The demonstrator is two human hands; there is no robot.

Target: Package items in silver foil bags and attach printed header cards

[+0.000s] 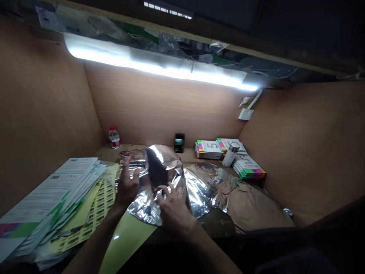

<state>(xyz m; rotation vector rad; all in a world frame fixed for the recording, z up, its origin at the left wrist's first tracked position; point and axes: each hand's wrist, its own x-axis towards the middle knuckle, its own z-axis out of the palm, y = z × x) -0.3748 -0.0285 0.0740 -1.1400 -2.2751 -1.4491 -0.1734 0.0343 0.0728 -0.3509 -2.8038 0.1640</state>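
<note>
A crumpled silver foil sheet lies in front of me at the middle of the table, with a dark patch on its upper part. My left hand is raised at the foil's left side, its fingers apart and nothing in them. At the foil's right part, my right hand has its fingers bent and pressed together on the foil. More shiny foil spreads to the right of that hand. Under the foil's lower edge a yellow-green sheet sticks out.
Printed papers and yellow label sheets pile up at left. A red-capped bottle and a phone stand at the back. Booklets and a white flask are at back right. Side walls enclose the table.
</note>
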